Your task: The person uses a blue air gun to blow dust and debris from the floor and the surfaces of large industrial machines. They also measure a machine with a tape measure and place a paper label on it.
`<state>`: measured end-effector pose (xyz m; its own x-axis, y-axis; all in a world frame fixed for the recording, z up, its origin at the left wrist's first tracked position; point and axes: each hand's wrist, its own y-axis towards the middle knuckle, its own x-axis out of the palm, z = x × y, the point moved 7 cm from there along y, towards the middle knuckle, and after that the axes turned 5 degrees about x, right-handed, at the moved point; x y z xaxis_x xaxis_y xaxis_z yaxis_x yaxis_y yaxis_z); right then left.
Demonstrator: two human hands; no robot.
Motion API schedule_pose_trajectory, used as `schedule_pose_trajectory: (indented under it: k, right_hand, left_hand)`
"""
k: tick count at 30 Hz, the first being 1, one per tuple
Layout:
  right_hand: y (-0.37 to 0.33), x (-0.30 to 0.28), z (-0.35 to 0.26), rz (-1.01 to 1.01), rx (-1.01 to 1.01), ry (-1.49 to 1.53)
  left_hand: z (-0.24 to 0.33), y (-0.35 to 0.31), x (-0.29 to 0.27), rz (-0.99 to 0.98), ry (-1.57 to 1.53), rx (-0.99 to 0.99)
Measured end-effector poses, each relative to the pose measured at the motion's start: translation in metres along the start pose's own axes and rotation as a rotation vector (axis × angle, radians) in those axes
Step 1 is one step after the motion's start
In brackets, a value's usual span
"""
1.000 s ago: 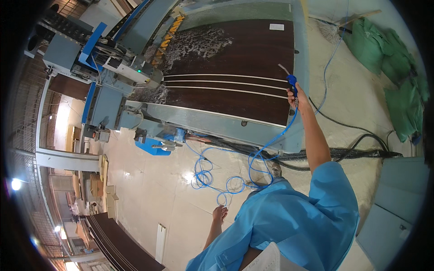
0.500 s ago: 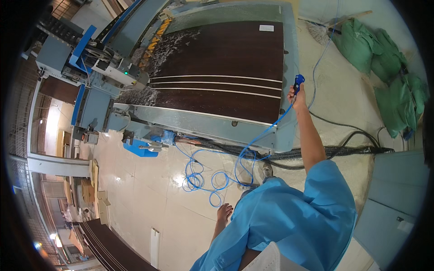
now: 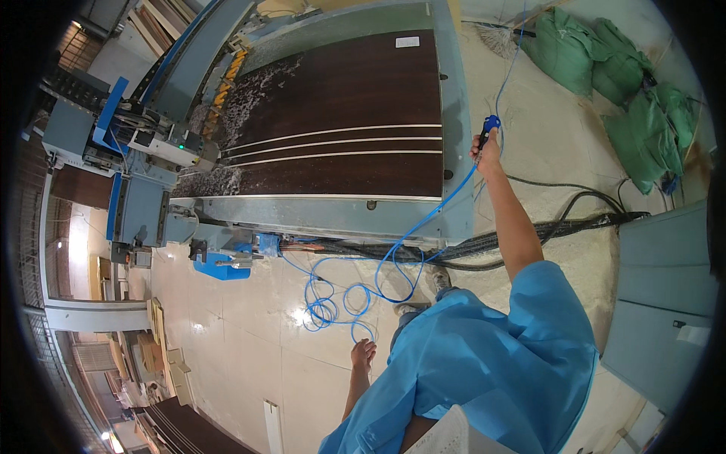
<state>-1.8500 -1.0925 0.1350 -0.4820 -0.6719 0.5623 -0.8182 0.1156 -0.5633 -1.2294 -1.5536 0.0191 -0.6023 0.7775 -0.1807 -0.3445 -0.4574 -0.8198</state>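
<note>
My right hand (image 3: pixel 488 153), arm stretched forward, is closed around a blue and black air blow gun (image 3: pixel 491 123) just off the right edge of the machine bed. From the gun a blue air hose (image 3: pixel 426 220) runs down to loose loops on the floor. My left hand (image 3: pixel 364 353) hangs low beside those loops, its fingers loosely bent and slightly apart, with nothing seen in them. A dark brown panel (image 3: pixel 340 91) with three pale grooves lies on the bed. Whitish shavings (image 3: pixel 253 94) cover its left side, and a small white label (image 3: pixel 407 42) sits at its far right.
The machine's gantry and cutting head (image 3: pixel 170 147) stand at the panel's left. Black cables (image 3: pixel 484 253) cross the floor in front of my feet. Green sacks (image 3: pixel 563 57) and a broom (image 3: pixel 497 39) are at the far right; a grey cabinet (image 3: pixel 654 287) stands nearby on the right.
The view has shifted, moving the bed and panel leftward in the picture. My right hand still holds the blow gun, now further clear of the bed's edge. The left hand's fingers look more bent.
</note>
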Motion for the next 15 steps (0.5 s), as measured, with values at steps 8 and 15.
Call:
schedule_pose_trajectory:
  k: [8,15]
  right_hand:
    - [-0.05,0.012,0.018,-0.347,0.427,-0.32]
    - [-0.144,-0.066,0.026,-0.37,0.614,-0.799]
  left_hand:
    - [-0.024,-0.004,0.002,0.014,-0.094,-0.023]
    - [-0.038,-0.026,0.012,-0.037,-0.111,-0.017]
